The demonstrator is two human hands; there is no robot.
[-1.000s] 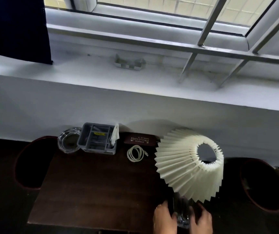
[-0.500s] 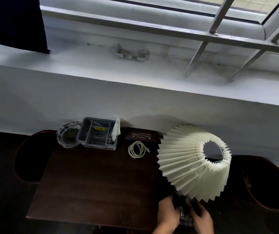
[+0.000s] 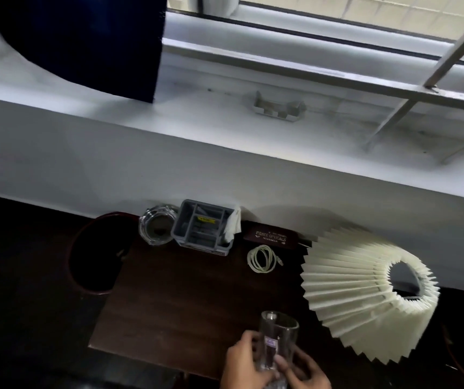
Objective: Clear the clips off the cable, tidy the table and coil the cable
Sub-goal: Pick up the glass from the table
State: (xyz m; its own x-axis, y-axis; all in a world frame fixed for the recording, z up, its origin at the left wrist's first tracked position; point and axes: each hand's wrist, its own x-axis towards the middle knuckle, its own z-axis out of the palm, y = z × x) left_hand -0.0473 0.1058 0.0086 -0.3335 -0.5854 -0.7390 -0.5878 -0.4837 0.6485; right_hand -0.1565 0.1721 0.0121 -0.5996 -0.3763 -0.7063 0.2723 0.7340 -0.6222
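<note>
A white cable (image 3: 263, 259) lies coiled on the dark wooden table (image 3: 186, 299), near the back edge. No clips show on it. A clear drinking glass (image 3: 277, 343) stands upright at the table's front edge. My left hand (image 3: 243, 363) wraps round its left side and my right hand (image 3: 303, 370) holds its right side and base. A grey divided organiser (image 3: 202, 227) with small items inside sits against the wall, a white tissue (image 3: 232, 224) tucked at its right end.
A glass ashtray (image 3: 156, 224) sits left of the organiser. A dark spectacle case (image 3: 271, 237) lies behind the cable. A tilted pleated cream lampshade (image 3: 362, 301) fills the table's right side. Round dark chairs (image 3: 93, 254) flank the table. A white ledge and window run behind.
The glass has come up into plain view between both hands, left of the lampshade. The view has swung, shifting everything to the right.
</note>
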